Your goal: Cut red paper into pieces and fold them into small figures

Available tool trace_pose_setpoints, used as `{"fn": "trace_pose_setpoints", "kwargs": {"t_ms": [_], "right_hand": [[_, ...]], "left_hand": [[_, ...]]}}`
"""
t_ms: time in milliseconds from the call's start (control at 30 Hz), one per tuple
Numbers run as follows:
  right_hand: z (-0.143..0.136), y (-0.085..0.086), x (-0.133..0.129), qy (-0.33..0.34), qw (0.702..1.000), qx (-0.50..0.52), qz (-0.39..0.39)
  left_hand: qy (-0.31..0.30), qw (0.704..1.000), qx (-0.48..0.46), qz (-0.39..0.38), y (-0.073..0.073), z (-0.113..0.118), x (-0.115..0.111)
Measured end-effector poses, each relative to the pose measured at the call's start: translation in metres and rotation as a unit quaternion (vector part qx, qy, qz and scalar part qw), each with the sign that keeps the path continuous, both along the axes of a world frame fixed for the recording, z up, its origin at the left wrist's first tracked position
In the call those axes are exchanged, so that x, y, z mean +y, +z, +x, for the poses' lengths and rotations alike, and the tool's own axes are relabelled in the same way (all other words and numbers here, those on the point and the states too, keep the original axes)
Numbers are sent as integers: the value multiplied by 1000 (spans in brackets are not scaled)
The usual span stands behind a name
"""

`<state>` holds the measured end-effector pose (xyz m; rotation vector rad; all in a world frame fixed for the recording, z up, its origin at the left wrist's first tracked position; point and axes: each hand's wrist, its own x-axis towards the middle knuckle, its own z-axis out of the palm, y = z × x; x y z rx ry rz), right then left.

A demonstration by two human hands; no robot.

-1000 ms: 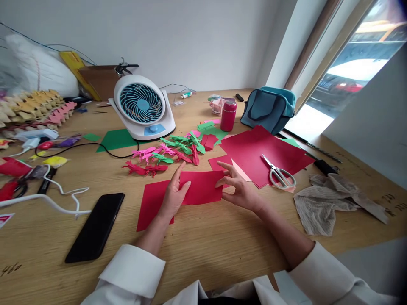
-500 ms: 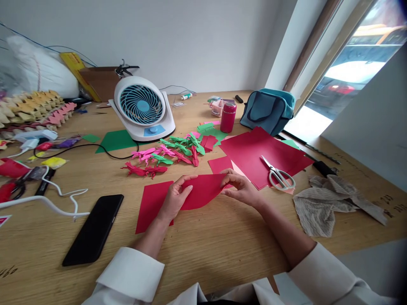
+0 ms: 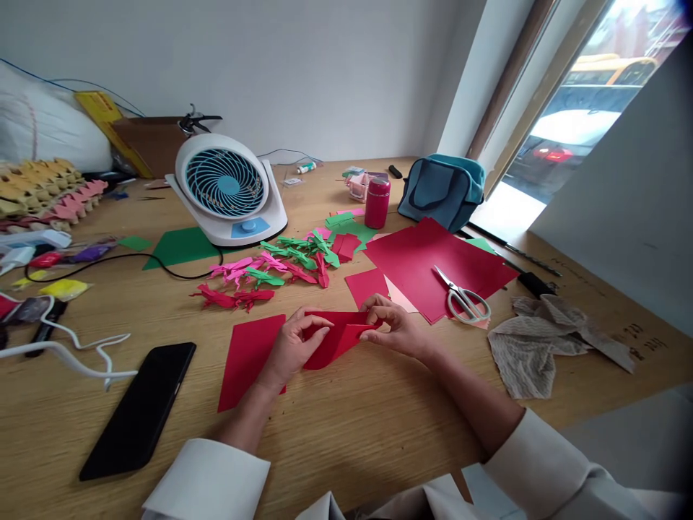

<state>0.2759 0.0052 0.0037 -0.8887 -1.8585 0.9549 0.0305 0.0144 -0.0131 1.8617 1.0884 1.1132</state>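
Between my hands a sheet of red paper (image 3: 336, 342) is bent over, its right end curling up and inward. My left hand (image 3: 295, 345) has the sheet's left end, thumb and forefinger curved towards each other. At the other end my right hand (image 3: 398, 328) pinches the raised edge between thumb and fingers. Another red sheet (image 3: 245, 361) lies flat under and beside my left wrist. Just beyond my right hand is a smaller red piece (image 3: 365, 285). Several folded paper figures (image 3: 292, 260) in pink, green and red lie behind the sheet.
Scissors (image 3: 460, 297) rest on large red sheets (image 3: 427, 253) at the right, near a crumpled cloth (image 3: 528, 339). A black phone (image 3: 144, 408) lies front left. A fan (image 3: 230, 191), a red flask (image 3: 377, 204) and a blue bag (image 3: 447, 191) stand at the back.
The red sheet has gone from nearly flat to bent over, its right end turned inward. My right hand has come closer to my left. The view has shifted slightly right.
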Motion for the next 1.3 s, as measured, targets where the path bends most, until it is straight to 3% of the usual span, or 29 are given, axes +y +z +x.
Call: {"fn": "trace_pose_setpoints", "kwargs": {"t_ms": [300, 600, 900, 1300], "right_hand": [[-2, -9, 2, -14, 999, 18, -35], [-5, -9, -2, -4, 999, -31, -17], [-10, -4, -9, 21, 998, -67, -1], [-9, -5, -7, 15, 999, -5, -51]], "left_hand": [[-21, 999, 9, 31, 14, 4, -8], [-46, 999, 2, 25, 12, 1, -8], [-24, 995, 34, 93, 20, 8, -14], [3, 984, 123, 130, 20, 9, -13]]}}
